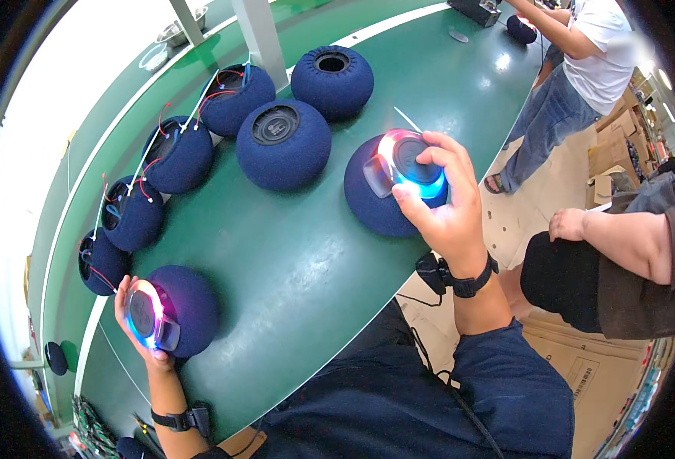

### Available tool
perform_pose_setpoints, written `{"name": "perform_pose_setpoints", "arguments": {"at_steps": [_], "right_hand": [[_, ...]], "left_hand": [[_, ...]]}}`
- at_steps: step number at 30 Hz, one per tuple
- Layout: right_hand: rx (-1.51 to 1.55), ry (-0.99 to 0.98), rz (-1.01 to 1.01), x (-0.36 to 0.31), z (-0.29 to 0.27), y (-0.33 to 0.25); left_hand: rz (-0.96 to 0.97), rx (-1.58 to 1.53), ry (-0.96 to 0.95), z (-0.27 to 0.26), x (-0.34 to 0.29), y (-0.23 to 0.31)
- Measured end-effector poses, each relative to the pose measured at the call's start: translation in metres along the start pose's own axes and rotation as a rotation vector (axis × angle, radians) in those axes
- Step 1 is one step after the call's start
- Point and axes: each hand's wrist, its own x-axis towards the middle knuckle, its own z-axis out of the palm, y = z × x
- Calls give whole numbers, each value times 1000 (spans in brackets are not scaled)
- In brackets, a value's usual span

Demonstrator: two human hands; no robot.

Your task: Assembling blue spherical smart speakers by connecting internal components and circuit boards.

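My left hand (127, 306) is curled round a black disc (142, 314) whose rim glows pink, white and blue. That disc sits against the side of a navy fabric-covered round housing (192, 310). Farther right, my right hand (454, 195) grips a second glowing disc (410, 158) between thumb and fingers. It lies over another navy round housing (368, 195), and a thin white strip sticks up behind it. A small clear tab (378, 176) juts from this disc's edge; a similar tab (168, 334) is on the left one. Whether either disc is fixed to its housing cannot be told.
Two more navy housings, one with a black cap (275, 124) and one with an open hole (331, 61), stand on the green table (299, 245). Several wired housings (178, 157) line its far left side by a grey post (259, 38). Two people are at the right.
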Motion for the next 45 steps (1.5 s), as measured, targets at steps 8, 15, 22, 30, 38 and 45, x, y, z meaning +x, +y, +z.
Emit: {"name": "perform_pose_setpoints", "arguments": {"at_steps": [8, 15, 22, 30, 38, 45], "right_hand": [[15, -15, -25, 1, -3, 1], [10, -24, -6, 1, -6, 0], [18, -19, -18, 0, -1, 4], [-19, -28, -33, 0, -6, 4], [23, -42, -11, 0, 7, 3], [117, 7, 16, -11, -4, 15]], "left_hand": [[-28, -25, 35, 2, 0, -3], [-84, 13, 80, -1, -1, -7], [-24, 16, 36, -3, -2, -12], [-41, -19, 81, -1, -3, -17], [-186, 53, 147, -20, -2, -18], [-27, -59, -102, -12, 8, -6]]}}
